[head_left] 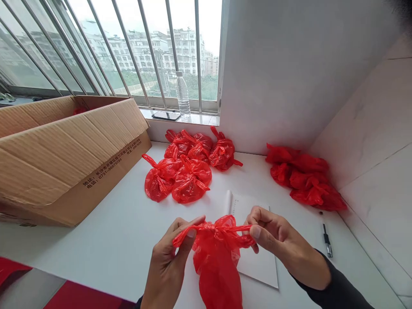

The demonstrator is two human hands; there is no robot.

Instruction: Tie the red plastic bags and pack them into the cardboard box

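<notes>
Between my hands hangs a red plastic bag (219,274), gathered at the top into a knot. My left hand (172,259) pinches one handle loop at the left of the knot. On the other side, my right hand (278,240) grips the second handle and holds it stretched sideways. The bag's lower end runs out of the bottom of the view, and what it contains cannot be made out. Partly behind the bag and my right hand lies an open notepad (257,270) with some writing near its top.
Several tied red bags (192,182) sit at the back of the white table (122,249). A heap of loose red bags (309,176) lies by the right wall, near a pen (327,240). At left stands a cardboard box (74,159). The sill holds a bottle (183,96) and a phone (165,116).
</notes>
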